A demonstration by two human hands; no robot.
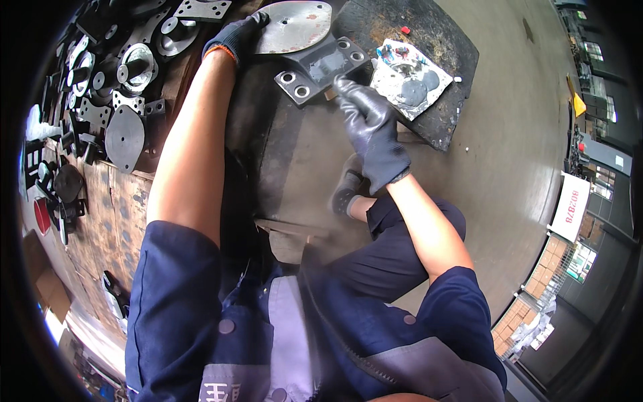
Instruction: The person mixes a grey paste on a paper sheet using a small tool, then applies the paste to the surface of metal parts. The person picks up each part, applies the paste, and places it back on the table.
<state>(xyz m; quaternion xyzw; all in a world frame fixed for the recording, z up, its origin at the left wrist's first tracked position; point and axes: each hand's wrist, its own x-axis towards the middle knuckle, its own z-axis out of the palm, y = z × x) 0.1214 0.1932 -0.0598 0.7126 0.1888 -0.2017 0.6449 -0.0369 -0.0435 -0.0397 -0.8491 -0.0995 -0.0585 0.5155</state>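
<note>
My left hand point(240, 37), in a dark glove with an orange cuff, grips the left rim of a metal mounting bracket. The bracket's rounded plate point(295, 27) is silvery with a small centre hole. Its dark base point(326, 65) has large bolt holes at both ends, and a grey smear lies across its middle. My right hand point(370, 124), in a dark glove, is at the base's near right side. Its fingers are bunched together, pointing at the bracket; whatever is between them is hidden. Right of the bracket, grey paste point(416, 90) lies on a white sheet point(395, 94).
The bracket and sheet are on a dark, worn worktable point(442, 40), with a small red cap point(405, 31) near the sheet. Many metal parts, including an oval plate point(125, 139), crowd a wooden bench point(110, 201) on the left. Boxes point(546, 264) stand far right.
</note>
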